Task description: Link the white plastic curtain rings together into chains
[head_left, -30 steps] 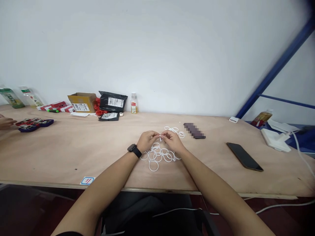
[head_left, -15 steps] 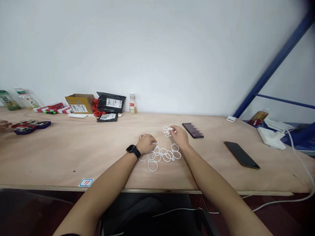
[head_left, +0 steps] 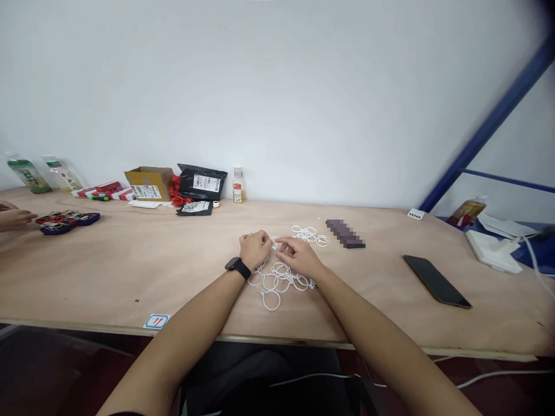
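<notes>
White plastic rings with small eyelets, like curtain rings [head_left: 271,300], lie loosely overlapping on the wooden table below my hands. My left hand [head_left: 256,248], with a black watch on its wrist, is closed at the rings' upper left. A white ring [head_left: 274,244] shows at its fingertips, partly hidden. Facing it from the right, my right hand [head_left: 300,257] has thumb and forefinger apart, the fingertips close beside that ring; contact is unclear. Farther back, a second small pile of white rings [head_left: 306,233] rests on the table.
Right of the far pile lies a phone [head_left: 346,233], partly pixelated; another phone [head_left: 436,281] is farther right. A cardboard box [head_left: 150,184], black parcel bags [head_left: 202,182] and a small bottle [head_left: 238,186] stand by the wall. Another person's hand [head_left: 15,218] appears at far left.
My right hand has come left and nearer from the far ring pile to my left hand. That pile now shows more rings. The view has shifted slightly.
</notes>
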### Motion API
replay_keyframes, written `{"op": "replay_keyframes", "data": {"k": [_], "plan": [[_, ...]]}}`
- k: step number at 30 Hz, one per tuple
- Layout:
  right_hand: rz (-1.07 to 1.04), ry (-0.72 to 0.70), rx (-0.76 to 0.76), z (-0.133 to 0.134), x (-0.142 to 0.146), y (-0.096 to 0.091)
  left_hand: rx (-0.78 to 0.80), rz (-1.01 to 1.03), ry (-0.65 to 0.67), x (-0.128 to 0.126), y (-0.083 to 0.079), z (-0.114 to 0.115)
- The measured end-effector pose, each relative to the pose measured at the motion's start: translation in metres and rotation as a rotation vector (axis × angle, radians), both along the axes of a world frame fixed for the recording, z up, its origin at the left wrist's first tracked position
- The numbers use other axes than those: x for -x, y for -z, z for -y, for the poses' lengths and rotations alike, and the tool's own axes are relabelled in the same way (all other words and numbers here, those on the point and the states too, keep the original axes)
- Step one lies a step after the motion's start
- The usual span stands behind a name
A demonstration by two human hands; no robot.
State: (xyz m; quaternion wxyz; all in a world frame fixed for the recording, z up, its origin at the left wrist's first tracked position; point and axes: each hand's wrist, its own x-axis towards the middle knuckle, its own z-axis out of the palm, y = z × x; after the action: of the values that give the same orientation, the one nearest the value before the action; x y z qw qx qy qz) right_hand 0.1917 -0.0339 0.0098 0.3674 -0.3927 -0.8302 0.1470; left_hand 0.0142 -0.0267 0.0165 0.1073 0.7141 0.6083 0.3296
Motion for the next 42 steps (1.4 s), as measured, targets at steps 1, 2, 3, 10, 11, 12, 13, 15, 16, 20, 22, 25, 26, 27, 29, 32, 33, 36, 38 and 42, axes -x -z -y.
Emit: {"op": "replay_keyframes", "data": {"k": [1,2,3,10,11,12,13,15,16,20,22,25,26,27,29,32,33,36,38,42], "plan": [[0.005,-0.006,-0.016,0.001,0.001,0.0,0.002,0.003,0.008,-0.001,0.0,0.0],[0.004,-0.006,-0.035,0.002,0.002,-0.001,0.003,0.006,0.02,-0.001,0.0,0.0],[-0.003,-0.003,-0.052,0.002,0.002,-0.002,-0.001,0.013,0.035,-0.002,0.0,0.001],[-0.094,0.078,-0.108,-0.002,-0.006,-0.008,-0.147,0.105,0.167,-0.002,0.003,0.001],[-0.099,0.099,-0.1,-0.003,-0.008,-0.008,-0.152,0.093,0.172,-0.002,0.003,0.001],[-0.106,0.124,-0.091,-0.004,-0.01,-0.008,-0.153,0.075,0.171,-0.001,0.004,0.001],[-0.114,0.152,-0.081,-0.005,-0.011,-0.008,-0.15,0.054,0.167,-0.001,0.004,0.0],[-0.137,0.203,-0.061,-0.007,-0.014,-0.008,-0.14,0.021,0.157,0.002,0.004,-0.002],[-0.149,0.224,-0.053,-0.008,-0.016,-0.008,-0.133,0.013,0.151,0.003,0.004,-0.003],[-0.178,0.263,-0.022,-0.01,-0.019,-0.009,-0.106,0.009,0.126,0.008,0.003,-0.008],[-0.191,0.264,-0.001,-0.011,-0.02,-0.01,-0.102,0.006,0.123,0.008,0.003,-0.008],[-0.202,0.238,0.023,-0.01,-0.019,-0.01,-0.125,0.014,0.152,0.007,0.003,-0.006],[-0.196,0.221,0.024,-0.01,-0.018,-0.009,-0.144,0.026,0.173,0.005,0.004,-0.005],[-0.183,0.198,0.021,-0.01,-0.017,-0.009,-0.167,0.041,0.199,0.004,0.004,-0.004],[-0.144,0.147,0.002,-0.009,-0.014,-0.007,-0.212,0.061,0.261,0.002,0.004,-0.002],[-0.093,0.072,-0.037,-0.007,-0.008,-0.004,-0.249,0.056,0.321,-0.001,0.005,0.0],[-0.083,0.05,-0.046,-0.006,-0.007,-0.004,-0.251,0.053,0.331,-0.001,0.006,-0.001],[-0.062,0.006,-0.062,-0.004,-0.007,-0.005,-0.252,0.056,0.362,-0.001,0.008,-0.003],[-0.055,-0.007,-0.068,-0.003,-0.008,-0.006,-0.252,0.064,0.39,0.0,0.008,-0.004],[-0.049,-0.028,-0.08,-0.001,-0.009,-0.009,-0.256,0.095,0.416,-0.001,0.006,-0.002]]}}
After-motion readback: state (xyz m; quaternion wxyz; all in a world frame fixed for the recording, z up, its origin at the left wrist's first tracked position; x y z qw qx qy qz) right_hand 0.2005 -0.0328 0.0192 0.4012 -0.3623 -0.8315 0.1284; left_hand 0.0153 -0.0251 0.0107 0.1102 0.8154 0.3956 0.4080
